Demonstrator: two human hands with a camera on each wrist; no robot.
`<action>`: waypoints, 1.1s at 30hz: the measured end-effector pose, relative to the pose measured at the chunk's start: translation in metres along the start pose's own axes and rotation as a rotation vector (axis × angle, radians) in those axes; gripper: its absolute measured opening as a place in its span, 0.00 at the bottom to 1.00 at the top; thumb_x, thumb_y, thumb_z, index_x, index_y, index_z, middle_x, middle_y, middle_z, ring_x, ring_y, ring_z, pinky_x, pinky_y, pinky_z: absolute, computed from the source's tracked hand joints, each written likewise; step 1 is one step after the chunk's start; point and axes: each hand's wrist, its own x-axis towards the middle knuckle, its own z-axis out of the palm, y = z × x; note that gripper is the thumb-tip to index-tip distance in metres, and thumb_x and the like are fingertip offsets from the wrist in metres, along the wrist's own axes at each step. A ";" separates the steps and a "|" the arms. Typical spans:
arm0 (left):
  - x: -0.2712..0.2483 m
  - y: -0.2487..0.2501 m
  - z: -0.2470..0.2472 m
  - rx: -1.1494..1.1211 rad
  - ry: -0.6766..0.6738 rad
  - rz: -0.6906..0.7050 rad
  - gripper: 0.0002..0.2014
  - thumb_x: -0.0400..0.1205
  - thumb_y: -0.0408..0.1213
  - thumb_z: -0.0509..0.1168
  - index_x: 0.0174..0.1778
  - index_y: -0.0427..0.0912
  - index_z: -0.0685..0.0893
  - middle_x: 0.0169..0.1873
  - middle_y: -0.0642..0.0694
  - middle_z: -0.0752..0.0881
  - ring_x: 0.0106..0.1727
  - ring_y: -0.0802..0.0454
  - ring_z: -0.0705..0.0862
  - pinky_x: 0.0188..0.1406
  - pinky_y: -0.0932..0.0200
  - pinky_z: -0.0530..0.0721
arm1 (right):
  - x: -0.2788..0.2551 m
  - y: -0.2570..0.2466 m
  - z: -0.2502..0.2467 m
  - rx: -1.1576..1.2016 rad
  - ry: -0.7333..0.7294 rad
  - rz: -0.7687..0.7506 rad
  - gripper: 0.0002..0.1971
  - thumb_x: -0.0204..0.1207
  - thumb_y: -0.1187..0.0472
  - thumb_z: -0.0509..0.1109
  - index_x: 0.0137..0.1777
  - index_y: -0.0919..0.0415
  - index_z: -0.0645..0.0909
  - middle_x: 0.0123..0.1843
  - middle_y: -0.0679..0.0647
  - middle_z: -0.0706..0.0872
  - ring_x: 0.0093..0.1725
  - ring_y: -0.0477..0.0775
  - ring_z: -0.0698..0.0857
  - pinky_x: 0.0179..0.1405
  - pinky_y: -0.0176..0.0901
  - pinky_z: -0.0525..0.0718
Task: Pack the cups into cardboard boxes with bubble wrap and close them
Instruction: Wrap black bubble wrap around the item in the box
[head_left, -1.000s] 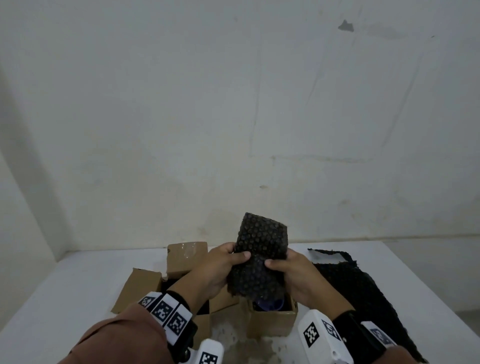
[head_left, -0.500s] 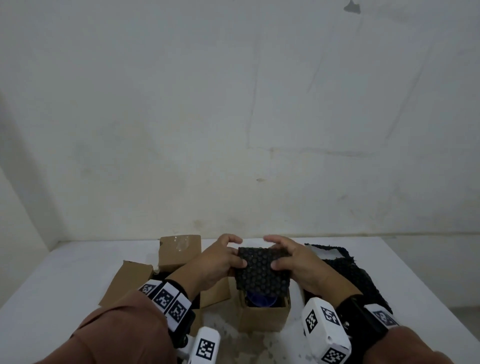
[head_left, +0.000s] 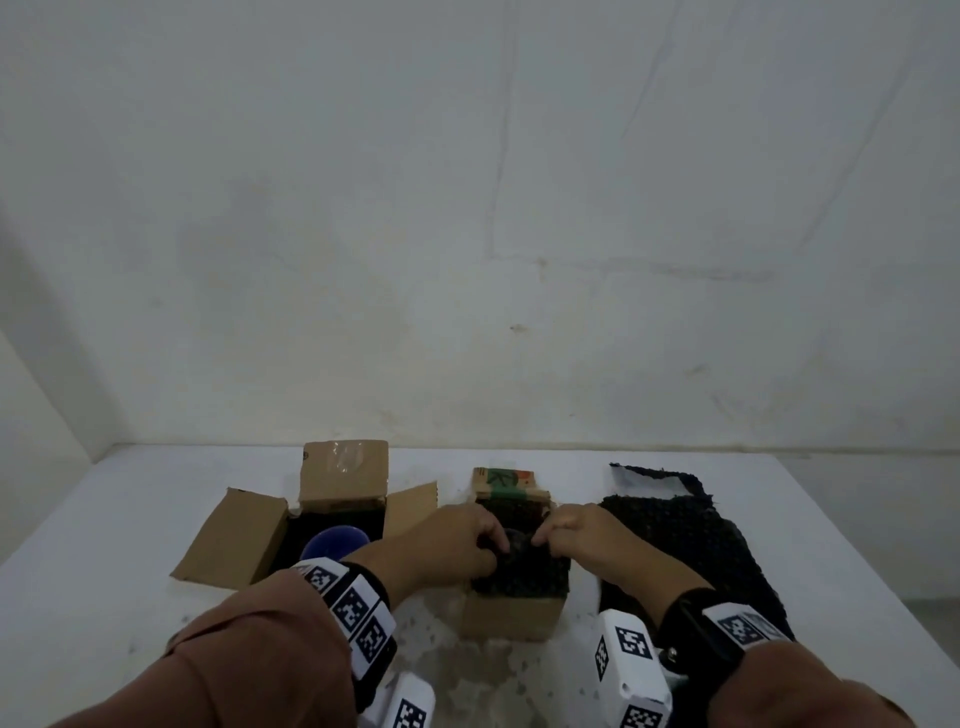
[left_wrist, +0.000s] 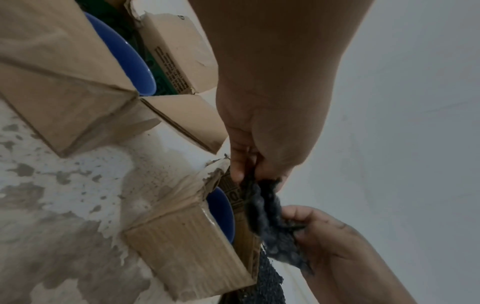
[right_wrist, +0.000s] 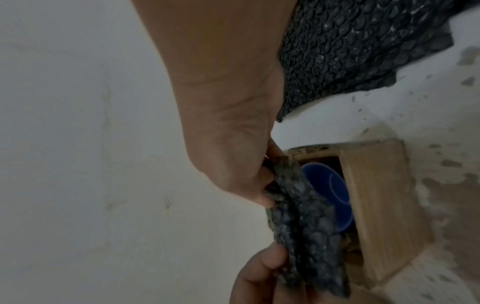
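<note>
Both hands meet over the small cardboard box (head_left: 511, 613) at 6 o'clock on the table (head_left: 104, 571), each pinching the same piece of black bubble wrap (head_left: 519, 571) that lies across the box's open top. Seen from the head camera, the left hand (head_left: 447, 543) comes in from 8 o'clock with its fingers curled tightly on the wrap's near-left part, and the right hand (head_left: 576, 535) comes in from 4 o'clock, its fingertips closed on the wrap just beside the left hand's. The left wrist view shows the wrap bunched into a dark twisted strip between the two grips, hanging at the box's rim; the right wrist view shows the same strip folded over the opening. Inside this box sits a blue cup (right_wrist: 330, 195), partly covered by the wrap, its rim visible against the cardboard wall. One printed flap (head_left: 504, 480) of this box stands up at its far side, at 12 o'clock. A larger cardboard box (head_left: 249, 530) stands open at 9 o'clock, just beside the small one, with its flaps spread outward and a second blue cup (head_left: 332, 540) inside on dark lining. A big sheet of black bubble wrap (head_left: 691, 540) lies flat on the table at 3 o'clock, near the small box. Marker-covered wrist bands (head_left: 353, 608) sit on both forearms.
</note>
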 end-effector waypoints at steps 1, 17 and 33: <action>0.000 0.000 0.002 0.021 -0.028 0.014 0.11 0.80 0.39 0.64 0.56 0.45 0.86 0.58 0.47 0.82 0.53 0.50 0.81 0.54 0.54 0.82 | 0.002 0.004 0.000 -0.026 -0.031 -0.020 0.11 0.68 0.56 0.69 0.46 0.58 0.90 0.48 0.52 0.86 0.49 0.49 0.84 0.52 0.42 0.82; 0.018 -0.011 0.027 0.349 -0.186 0.095 0.16 0.83 0.32 0.60 0.65 0.46 0.82 0.61 0.42 0.86 0.61 0.44 0.83 0.58 0.56 0.77 | 0.015 0.012 0.012 -0.741 -0.296 -0.122 0.17 0.75 0.62 0.61 0.58 0.45 0.85 0.65 0.52 0.85 0.63 0.56 0.81 0.67 0.53 0.73; 0.014 -0.017 0.035 0.699 -0.034 0.093 0.13 0.82 0.39 0.61 0.57 0.60 0.85 0.54 0.49 0.86 0.66 0.45 0.73 0.76 0.30 0.46 | 0.019 0.030 0.025 -0.915 -0.258 -0.234 0.17 0.76 0.66 0.59 0.54 0.50 0.87 0.57 0.53 0.88 0.62 0.58 0.78 0.65 0.55 0.62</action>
